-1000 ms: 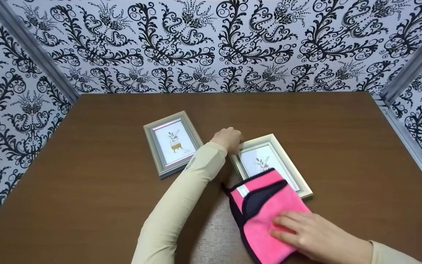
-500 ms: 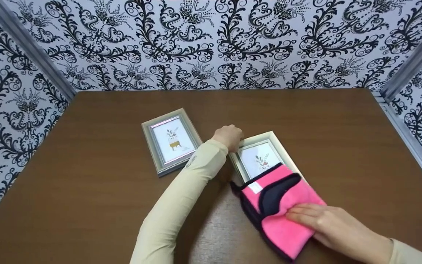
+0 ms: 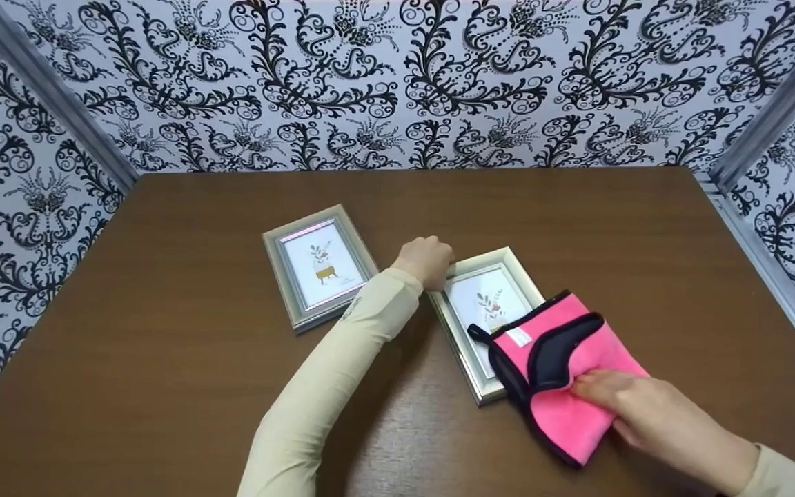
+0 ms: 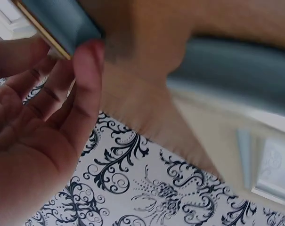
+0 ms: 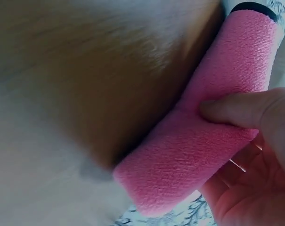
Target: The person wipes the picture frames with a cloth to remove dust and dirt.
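Note:
My left hand [image 3: 425,262] pinches the upper left corner of a cream picture frame [image 3: 454,345] on the table. In the left wrist view, thumb and fingertips grip the edge of that picture frame [image 4: 62,23]. A pink cleaning cloth [image 3: 587,414] with black trim, a dark patch, a white label and a hanging loop covers the frame's lower right part. My right hand [image 3: 666,421] grips this folded cloth, thumb on top and fingers beneath, as the right wrist view shows on the fluffy cloth [image 5: 180,160].
A second picture frame [image 3: 280,276], holding a similar plant print, lies left of my left forearm. The brown wooden table [image 3: 163,386] ends at patterned walls [image 3: 370,83] at the back and sides. Metal posts [image 3: 777,103] stand in the corners.
My right hand has moved the cloth to the right and slightly away from me across the frame, uncovering its lower left corner. My left hand keeps its hold on the frame's corner.

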Motion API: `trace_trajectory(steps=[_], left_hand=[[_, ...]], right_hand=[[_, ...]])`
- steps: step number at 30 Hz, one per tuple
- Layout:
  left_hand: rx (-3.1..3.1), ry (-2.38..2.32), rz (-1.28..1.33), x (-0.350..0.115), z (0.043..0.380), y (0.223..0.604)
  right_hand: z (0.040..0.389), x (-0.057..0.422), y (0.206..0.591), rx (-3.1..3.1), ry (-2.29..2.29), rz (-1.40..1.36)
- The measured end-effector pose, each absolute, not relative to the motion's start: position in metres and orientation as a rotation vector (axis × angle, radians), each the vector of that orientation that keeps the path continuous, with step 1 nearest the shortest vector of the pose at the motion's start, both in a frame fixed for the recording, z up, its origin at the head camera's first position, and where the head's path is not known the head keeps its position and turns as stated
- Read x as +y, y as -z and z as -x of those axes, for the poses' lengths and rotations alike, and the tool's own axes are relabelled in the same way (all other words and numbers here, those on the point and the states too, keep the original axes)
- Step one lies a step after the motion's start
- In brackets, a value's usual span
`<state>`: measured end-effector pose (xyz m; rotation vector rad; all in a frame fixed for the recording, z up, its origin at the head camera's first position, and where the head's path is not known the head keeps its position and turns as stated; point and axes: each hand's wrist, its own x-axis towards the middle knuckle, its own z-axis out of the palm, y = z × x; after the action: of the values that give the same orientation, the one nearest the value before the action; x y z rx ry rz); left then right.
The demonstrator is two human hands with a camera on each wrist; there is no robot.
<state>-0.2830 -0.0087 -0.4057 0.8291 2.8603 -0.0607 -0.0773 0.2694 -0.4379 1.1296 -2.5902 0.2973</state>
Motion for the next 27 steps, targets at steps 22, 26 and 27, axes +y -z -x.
trace_trajectory(steps=[22, 26, 27], left_hand=[[2.870, 0.008, -0.836, -0.011, 0.282, 0.407], [2.852, -0.013, -0.838, -0.011, 0.283, 0.405], [2.846, -0.014, -0.839, -0.012, 0.283, 0.404]], right_hand=[[0.056, 0.178, 0.437, -2.420, -0.138, -1.444], [0.056, 0.177, 0.439, -2.317, -0.153, -1.410], [0.056, 0.176, 0.439, -2.271, -0.139, -1.400]])
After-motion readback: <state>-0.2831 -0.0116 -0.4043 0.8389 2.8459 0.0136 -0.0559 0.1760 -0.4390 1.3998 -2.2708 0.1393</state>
